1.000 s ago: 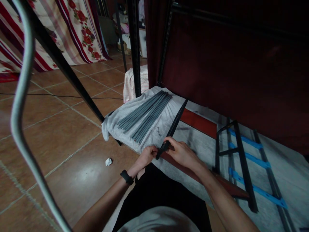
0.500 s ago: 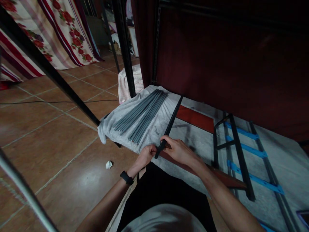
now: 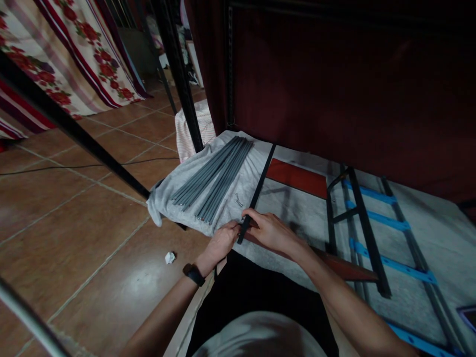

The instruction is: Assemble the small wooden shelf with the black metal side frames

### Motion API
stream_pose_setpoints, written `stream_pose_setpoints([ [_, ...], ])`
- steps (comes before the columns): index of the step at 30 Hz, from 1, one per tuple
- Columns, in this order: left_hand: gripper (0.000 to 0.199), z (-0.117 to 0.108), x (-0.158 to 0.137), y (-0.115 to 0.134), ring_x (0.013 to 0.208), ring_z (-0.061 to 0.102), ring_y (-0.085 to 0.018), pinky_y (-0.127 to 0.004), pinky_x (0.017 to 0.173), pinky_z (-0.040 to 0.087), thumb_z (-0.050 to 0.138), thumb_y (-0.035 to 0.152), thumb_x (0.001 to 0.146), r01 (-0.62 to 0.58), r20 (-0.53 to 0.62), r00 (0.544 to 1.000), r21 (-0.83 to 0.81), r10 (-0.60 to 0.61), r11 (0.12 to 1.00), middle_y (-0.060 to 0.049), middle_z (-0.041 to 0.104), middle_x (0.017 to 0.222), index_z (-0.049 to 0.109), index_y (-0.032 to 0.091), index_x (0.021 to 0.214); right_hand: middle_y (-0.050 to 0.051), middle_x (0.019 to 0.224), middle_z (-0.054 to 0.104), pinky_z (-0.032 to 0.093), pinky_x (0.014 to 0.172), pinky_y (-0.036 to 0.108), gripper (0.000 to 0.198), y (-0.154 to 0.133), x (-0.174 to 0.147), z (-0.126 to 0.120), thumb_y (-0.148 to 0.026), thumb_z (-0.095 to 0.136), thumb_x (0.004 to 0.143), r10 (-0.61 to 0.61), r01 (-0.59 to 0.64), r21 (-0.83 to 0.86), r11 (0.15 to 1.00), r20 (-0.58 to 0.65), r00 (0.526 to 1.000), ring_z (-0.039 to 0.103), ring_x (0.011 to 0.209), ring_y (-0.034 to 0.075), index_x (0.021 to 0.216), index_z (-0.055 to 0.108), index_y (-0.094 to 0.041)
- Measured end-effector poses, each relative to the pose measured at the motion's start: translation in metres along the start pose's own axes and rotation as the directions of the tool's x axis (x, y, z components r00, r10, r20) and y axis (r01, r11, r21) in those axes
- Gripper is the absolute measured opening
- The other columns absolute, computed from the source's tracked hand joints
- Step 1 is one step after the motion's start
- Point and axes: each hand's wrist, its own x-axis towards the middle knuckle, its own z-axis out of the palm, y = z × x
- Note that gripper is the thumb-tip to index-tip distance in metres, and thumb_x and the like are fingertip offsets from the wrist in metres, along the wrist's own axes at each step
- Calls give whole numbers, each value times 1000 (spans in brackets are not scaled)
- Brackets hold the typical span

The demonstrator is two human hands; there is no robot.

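A black metal bar (image 3: 261, 182) slopes across the grey cloth toward me, and a red-brown board (image 3: 297, 178) meets it near the far end. My right hand (image 3: 273, 233) grips the near end of this bar, fingers curled around it. Pressed against the bar's left side is my left hand (image 3: 224, 241), fingertips pinched; whatever they hold is too small or hidden to make out. A second red-brown board (image 3: 349, 267) runs from beneath my right forearm to a black end frame (image 3: 362, 225). A few small screws (image 3: 238, 200) lie left of the bar.
Grey rods (image 3: 223, 173) lie bundled on the cloth-covered surface (image 3: 193, 171). Blue slats (image 3: 394, 263) on dark rails are at right. Black posts (image 3: 178, 74) rise at the left, and a dark red curtain (image 3: 334, 89) hangs behind. Crumpled paper (image 3: 170, 257) is on the tiled floor.
My view has shifted slightly. The bar stays in my right hand, while my left hand has turned a little, its back now more visible, with its fingertips still at the bar's near end.
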Motion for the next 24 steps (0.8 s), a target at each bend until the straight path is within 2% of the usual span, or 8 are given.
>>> stream_pose_setpoints([
  [3, 21, -2, 1, -4, 97, 63, -20, -31, 89, 49, 49, 10, 86, -15, 5, 1000, 1, 15, 1000, -8, 65, 104, 66, 18, 96, -2, 85, 68, 34, 63, 24, 30, 1, 1, 2, -25, 54, 92, -6, 6, -20, 1000, -9, 1000, 65, 79, 16, 121, 55, -30],
  [7, 21, -4, 2, -10, 97, 65, -20, -31, 89, 51, 52, 12, 85, -4, 19, 1000, -18, 4, 1000, -8, 67, 106, 69, 19, 96, -2, 91, 71, 38, 68, 24, 35, 0, 2, 3, -26, 54, 92, 14, -14, -48, 999, -6, 1000, 67, 84, 17, 127, 53, -32],
  [12, 22, -8, 9, -15, 84, 68, -22, -32, 79, 53, 48, 18, 86, 43, 68, 996, 91, -49, 995, -6, 68, 89, 69, 21, 83, 3, 98, 73, 46, 68, 29, 36, -2, -1, 4, -30, 47, 96, -31, 31, -168, 985, 6, 1000, 69, 84, 22, 132, 48, -28],
  [15, 22, -9, 15, -21, 74, 69, -22, -30, 70, 53, 46, 24, 87, 18, 116, 993, 129, -33, 991, -5, 67, 76, 68, 22, 82, 7, 101, 72, 52, 70, 34, 42, -2, -12, 5, -30, 44, 98, -48, 34, -234, 972, -52, 997, 70, 85, 24, 140, 39, -24],
  [18, 23, -7, 18, -29, 70, 70, -24, -30, 65, 52, 45, 28, 85, 28, 110, 993, 177, -48, 984, -5, 66, 68, 65, 23, 76, 10, 119, 68, 54, 85, 37, 49, -5, -39, 7, -24, 44, 99, -55, -4, -284, 959, -198, 979, 67, 102, 23, 146, 32, -20],
  [21, 20, -4, 20, -34, 71, 71, -25, -30, 64, 52, 46, 30, 82, 34, 76, 996, 202, -50, 979, -6, 69, 70, 64, 23, 75, 10, 142, 56, 45, 108, 37, 46, -5, -80, 5, -19, 42, 100, -113, 7, -307, 952, -329, 938, 55, 126, 20, 146, 38, -19],
  [24, 19, -6, 22, -34, 72, 73, -26, -30, 63, 53, 48, 33, 78, 26, 62, 997, 174, -38, 984, -6, 72, 73, 64, 24, 76, 7, 151, 49, 37, 117, 36, 43, 2, -132, -6, -19, 42, 100, -114, -12, -275, 961, -439, 891, 45, 137, 18, 144, 45, -20],
])
